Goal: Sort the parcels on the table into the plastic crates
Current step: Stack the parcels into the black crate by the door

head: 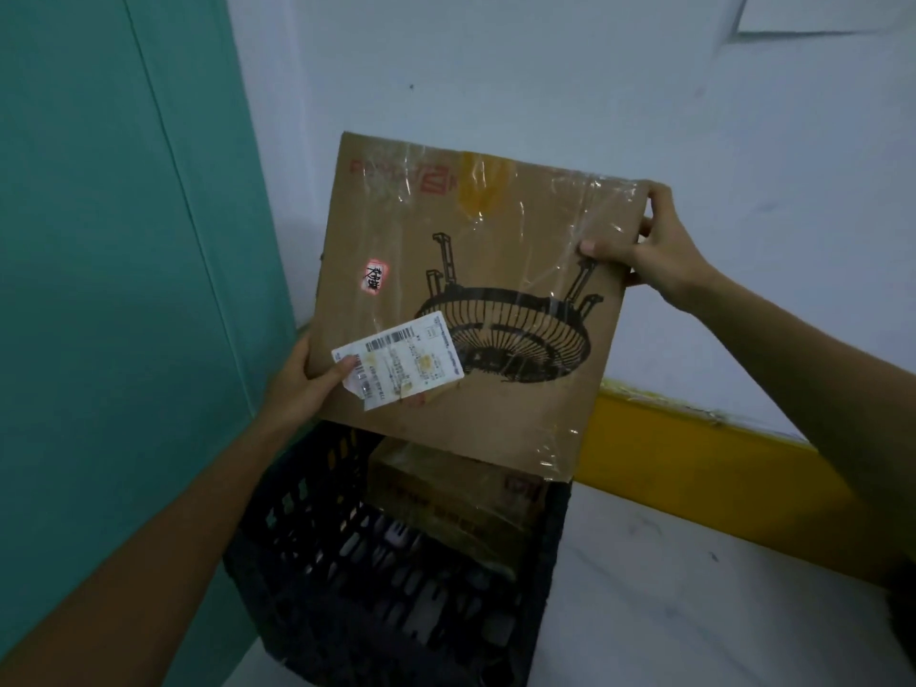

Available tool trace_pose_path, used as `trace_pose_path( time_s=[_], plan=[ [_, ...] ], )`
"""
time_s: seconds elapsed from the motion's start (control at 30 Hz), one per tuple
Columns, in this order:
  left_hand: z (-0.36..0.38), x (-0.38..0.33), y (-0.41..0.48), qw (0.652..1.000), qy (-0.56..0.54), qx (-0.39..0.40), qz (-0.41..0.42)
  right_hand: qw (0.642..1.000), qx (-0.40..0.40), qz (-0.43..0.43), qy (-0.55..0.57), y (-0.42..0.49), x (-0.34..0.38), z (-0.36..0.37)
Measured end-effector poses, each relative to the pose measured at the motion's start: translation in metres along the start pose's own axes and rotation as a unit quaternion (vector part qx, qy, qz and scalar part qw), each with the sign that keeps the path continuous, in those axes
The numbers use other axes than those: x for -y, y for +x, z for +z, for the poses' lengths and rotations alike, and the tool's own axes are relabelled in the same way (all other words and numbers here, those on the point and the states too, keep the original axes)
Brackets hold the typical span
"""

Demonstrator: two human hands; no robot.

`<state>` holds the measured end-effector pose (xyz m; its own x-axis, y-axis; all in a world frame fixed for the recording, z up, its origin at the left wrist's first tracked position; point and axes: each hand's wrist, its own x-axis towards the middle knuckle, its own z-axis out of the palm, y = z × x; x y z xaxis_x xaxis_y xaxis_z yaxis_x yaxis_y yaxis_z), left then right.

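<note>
**Flat parcel held over the crate, one already inside**

Both hands are clamped on one flat brown cardboard parcel (495,230) with a black line drawing and a white shipping label. The left hand (302,384) grips its lower left edge with the thumb on the label, and the right hand (659,245) pinches its upper right corner. The parcel is tilted in the air, just above the black latticed plastic crate (307,538).

A second brown taped cardboard parcel (436,498) already lies in that crate, so sorting seems under way, with the held parcel not yet placed. The count is two parcels and one crate. No worktop is in view, so I cannot tell how many parcels remain.
</note>
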<state>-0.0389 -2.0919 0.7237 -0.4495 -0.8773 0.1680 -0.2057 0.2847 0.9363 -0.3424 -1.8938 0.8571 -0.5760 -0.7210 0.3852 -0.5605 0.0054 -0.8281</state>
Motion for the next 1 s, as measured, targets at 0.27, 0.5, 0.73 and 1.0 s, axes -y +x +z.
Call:
trace_pose_path(
  time_s=[0.27, 0.5, 0.73, 1.0],
  plan=[
    [0.000, -0.013, 0.018, 0.995, 0.008, -0.101, -0.013, 0.990, -0.004, 0.137, -0.041, 0.012, -0.031, 0.006],
    [-0.014, -0.013, 0.031, 0.990, 0.116, 0.015, -0.077, 0.958, -0.033, 0.263, -0.107, 0.002, -0.082, 0.052],
    [-0.005, 0.001, 0.033, 0.993, 0.001, -0.057, -0.104, 0.954, -0.024, 0.292, -0.069, -0.007, -0.096, 0.070],
    [-0.002, 0.001, 0.026, 0.988, -0.071, -0.081, -0.115, 0.968, -0.048, 0.246, 0.013, -0.019, -0.085, 0.061]
  ],
)
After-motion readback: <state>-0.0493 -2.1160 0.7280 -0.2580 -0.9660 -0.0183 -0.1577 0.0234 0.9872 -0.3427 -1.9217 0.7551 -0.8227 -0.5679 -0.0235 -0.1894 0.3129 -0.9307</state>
